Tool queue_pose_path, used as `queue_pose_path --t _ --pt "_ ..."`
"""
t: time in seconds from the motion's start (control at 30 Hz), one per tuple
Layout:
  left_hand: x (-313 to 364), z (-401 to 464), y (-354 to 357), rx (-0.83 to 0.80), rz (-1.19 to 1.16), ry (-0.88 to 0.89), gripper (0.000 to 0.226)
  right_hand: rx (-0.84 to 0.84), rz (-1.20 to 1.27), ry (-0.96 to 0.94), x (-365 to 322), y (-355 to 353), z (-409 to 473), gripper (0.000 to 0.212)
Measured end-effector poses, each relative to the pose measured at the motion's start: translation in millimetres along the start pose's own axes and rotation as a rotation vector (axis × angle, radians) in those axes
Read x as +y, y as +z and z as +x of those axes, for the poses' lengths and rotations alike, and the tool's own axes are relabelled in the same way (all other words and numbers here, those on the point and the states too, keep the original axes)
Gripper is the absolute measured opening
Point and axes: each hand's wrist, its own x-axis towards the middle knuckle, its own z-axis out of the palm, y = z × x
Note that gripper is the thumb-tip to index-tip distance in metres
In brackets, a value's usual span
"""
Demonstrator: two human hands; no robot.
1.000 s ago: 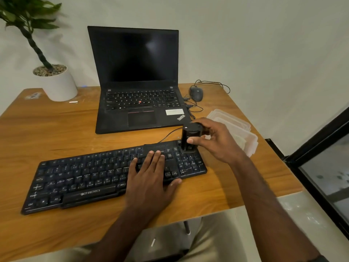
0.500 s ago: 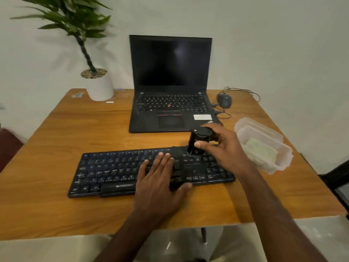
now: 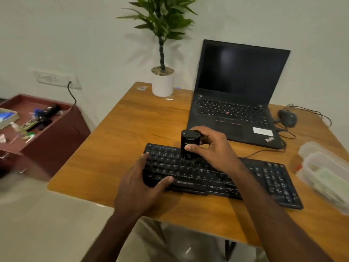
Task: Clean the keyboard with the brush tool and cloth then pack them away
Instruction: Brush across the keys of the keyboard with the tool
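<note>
Wooden table (image 3: 117,148) spans centre to right of frame. On it: black keyboard (image 3: 264,178) at centre, open laptop (image 3: 234,118) upper right, mouse (image 3: 287,118) (wired), potted plant (image 3: 162,82) at top centre, clear plastic containers (image 3: 324,173) at right edge.

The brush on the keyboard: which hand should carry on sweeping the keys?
The right hand. It already grips the black brush tool upright on the keyboard. The left hand rests on the keyboard's left end, likely steadying it.
</note>
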Motion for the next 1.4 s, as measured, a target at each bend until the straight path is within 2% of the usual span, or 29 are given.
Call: queue_pose_path --t 0.13,0.23,0.33,0.5,0.7,0.87,0.97,1.1,1.27,1.4 --pt "-9.1 -0.6 -9.8 -0.002 -0.065 0.045 0.097 0.013 0.036 0.022 0.7 0.1 -2.7 0.028" --pt "-23.7 11.9 -12.4 -0.099 0.069 0.088 0.105 0.049 0.112 -0.003 -7.5 13.2 -1.5 0.029" --pt "-28.6 18.7 -8.3 -0.156 0.211 0.146 0.117 0.005 0.131 -0.009 -21.3 44.6 3.2 0.032" --pt "-27.9 14.2 -6.3 -0.129 0.282 0.172 0.113 -0.075 0.03 -0.113 -35.8 85.6 13.4 0.034" --pt "-26.8 15.2 -8.7 -0.162 0.294 0.127 0.119 -0.201 -0.096 -0.032 -34.0 64.0 22.8 0.032" --pt "-26.0 16.1 -7.7 -0.14 0.277 0.129 0.12 -0.093 -0.01 -0.088 -40.0 76.0 24.8 0.034" --pt "-26.0 15.1 -8.3 -0.144 0.258 0.141 0.117 -0.116 -0.013 -0.121 -35.9 90.5 17.8 0.035" --pt "-24.8 15.8 -9.6 -0.174 0.278 0.111 0.121 -0.158 -0.02 -0.027 -23.7 69.7 18.4 0.032" --pt "-24.5 16.0 -9.5 -0.165 0.274 0.116 0.122 -0.042 0.027 -0.05 -25.7 66.3 23.5 0.03" --pt "-24.7 15.3 -8.9 -0.158 0.261 0.134 0.122 -0.092 0.02 -0.097 -28.2 84.4 17.9 0.035"
